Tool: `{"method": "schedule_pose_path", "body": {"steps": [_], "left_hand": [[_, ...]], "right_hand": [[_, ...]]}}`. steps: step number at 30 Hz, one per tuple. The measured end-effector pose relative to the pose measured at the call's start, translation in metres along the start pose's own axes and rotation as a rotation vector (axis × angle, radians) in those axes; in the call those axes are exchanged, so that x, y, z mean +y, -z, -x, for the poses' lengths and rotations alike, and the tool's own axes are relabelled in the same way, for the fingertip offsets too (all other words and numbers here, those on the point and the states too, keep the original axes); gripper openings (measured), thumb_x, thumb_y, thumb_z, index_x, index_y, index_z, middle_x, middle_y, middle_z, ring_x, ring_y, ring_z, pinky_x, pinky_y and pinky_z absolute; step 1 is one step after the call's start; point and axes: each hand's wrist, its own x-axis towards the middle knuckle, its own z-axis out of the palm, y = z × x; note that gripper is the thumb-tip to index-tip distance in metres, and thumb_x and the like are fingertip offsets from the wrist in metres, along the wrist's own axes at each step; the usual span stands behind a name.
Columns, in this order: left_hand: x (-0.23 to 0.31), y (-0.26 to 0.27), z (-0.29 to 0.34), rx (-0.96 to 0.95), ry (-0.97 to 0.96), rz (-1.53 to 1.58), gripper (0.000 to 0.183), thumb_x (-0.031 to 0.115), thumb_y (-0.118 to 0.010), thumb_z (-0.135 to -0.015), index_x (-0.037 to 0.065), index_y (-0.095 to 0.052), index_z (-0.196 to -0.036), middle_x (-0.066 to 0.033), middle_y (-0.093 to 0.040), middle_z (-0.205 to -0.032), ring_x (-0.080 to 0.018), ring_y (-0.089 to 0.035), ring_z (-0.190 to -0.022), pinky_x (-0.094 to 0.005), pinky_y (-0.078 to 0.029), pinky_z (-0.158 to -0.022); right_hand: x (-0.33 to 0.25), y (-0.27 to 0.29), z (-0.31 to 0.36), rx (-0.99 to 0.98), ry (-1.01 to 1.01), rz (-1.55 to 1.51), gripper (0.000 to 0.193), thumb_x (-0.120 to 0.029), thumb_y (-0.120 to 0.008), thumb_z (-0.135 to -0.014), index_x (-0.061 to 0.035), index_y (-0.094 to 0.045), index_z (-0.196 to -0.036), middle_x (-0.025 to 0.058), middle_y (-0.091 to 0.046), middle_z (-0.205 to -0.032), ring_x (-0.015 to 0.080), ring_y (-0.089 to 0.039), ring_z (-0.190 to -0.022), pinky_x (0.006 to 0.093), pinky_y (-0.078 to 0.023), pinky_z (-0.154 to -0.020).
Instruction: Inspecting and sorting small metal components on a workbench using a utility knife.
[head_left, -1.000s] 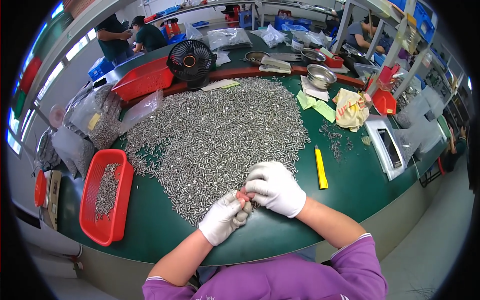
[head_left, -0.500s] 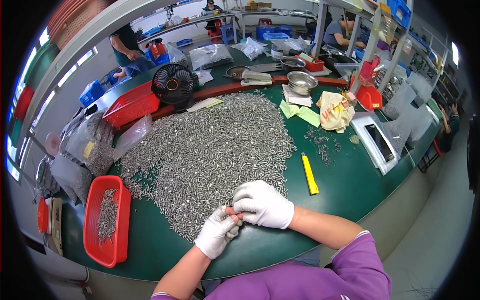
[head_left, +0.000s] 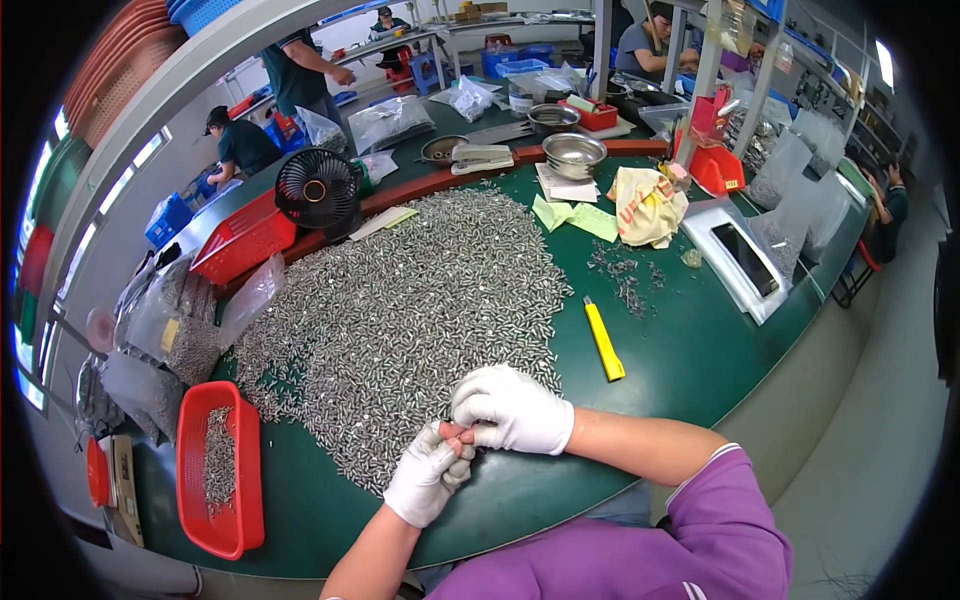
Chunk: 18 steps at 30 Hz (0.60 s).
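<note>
Both my hands wear white gloves with some fingertips bare, and they meet at the near edge of a wide heap of small silvery metal pins (head_left: 420, 280). My left hand (head_left: 428, 478) is closed, its thumb and finger pinched against those of the other hand. From the right, my right hand (head_left: 515, 410) curls over with its fingertips pressed together at the same spot. Whatever lies between the fingertips is too small or hidden to make out. A red plastic basket (head_left: 252, 485) with a smaller lot of pins stands to the left. On the right lies a yellow utility knife (head_left: 604, 342).
A black fan (head_left: 317, 188) and an empty-looking red basket (head_left: 240, 245) stand at the back left. Filled plastic bags (head_left: 150, 385) line the left edge. Farther back are a metal bowl (head_left: 574, 157), a cloth bag (head_left: 648, 207) and a phone (head_left: 745, 258).
The whole view has shifted a little, bringing a seated person into sight at the back left. A standing person there now has a forearm raised. My hands stay pinched together.
</note>
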Motion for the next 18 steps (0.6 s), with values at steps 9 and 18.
{"method": "schedule_pose_path", "body": {"steps": [9, 18], "left_hand": [[0.002, 0.003, 0.004, -0.114, 0.03, 0.067, 0.016, 0.012, -0.068, -0.086, 0.01, -0.059, -0.099, -0.0018, -0.059, -0.094, -0.0072, -0.05, -0.071, -0.0187, -0.041, -0.06], [0.001, 0.008, -0.003, -0.05, -0.006, -0.01, 0.018, 0.018, -0.063, -0.091, 0.011, -0.06, -0.108, 0.0008, -0.063, -0.091, -0.0055, -0.054, -0.072, -0.0174, -0.042, -0.06]], "right_hand": [[-0.001, -0.002, 0.003, 0.01, -0.046, -0.063, 0.02, -0.025, -0.07, -0.078, -0.01, -0.058, -0.085, 0.0058, -0.061, -0.092, 0.0282, -0.06, -0.09, 0.04, -0.048, -0.079], [0.002, 0.0, -0.003, 0.005, -0.013, -0.033, 0.016, -0.02, -0.068, -0.076, -0.0089, -0.063, -0.086, 0.0067, -0.062, -0.09, 0.0288, -0.06, -0.087, 0.0393, -0.049, -0.077]]}}
